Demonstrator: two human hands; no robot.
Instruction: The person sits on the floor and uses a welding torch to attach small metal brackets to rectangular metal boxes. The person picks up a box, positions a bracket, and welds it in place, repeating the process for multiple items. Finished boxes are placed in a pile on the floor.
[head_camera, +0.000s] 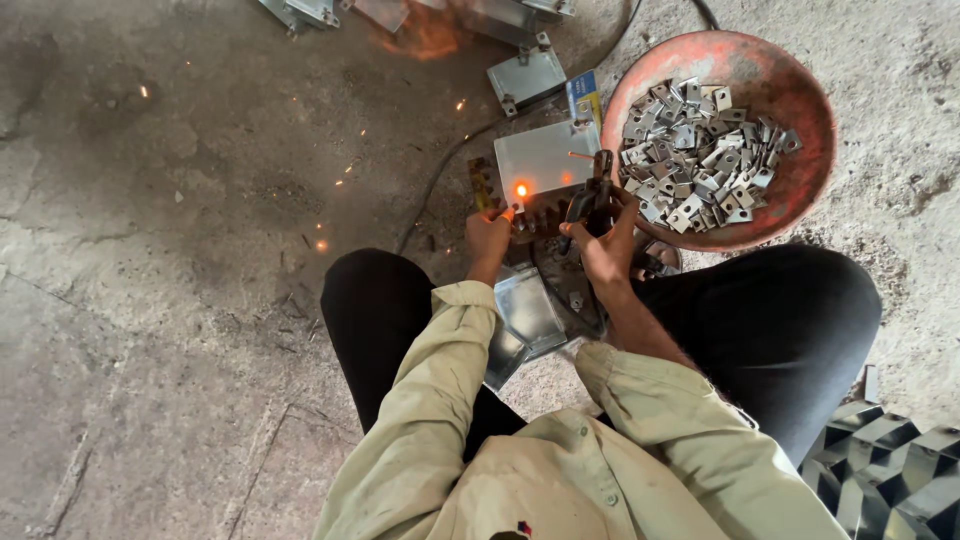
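i'm mid-weld on a steel box (545, 160) lying on the floor at twelve o'clock from my knees. my right hand (608, 245) is closed around the welding holder (590, 200); my left hand (488, 232) is closed at the box edge beside the glowing spot (521, 190), on what i can't tell. at one o'clock sits a rusty pan (790, 85) of small brackets (695, 150). i judge the next move needs a steady left hand.

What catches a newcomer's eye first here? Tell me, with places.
The bright orange glow at centre, where the left hand and right hand work on a metal box, with sparks scattered over the concrete floor at left. Upper right, a rusty red pan is heaped with small metal tabs.
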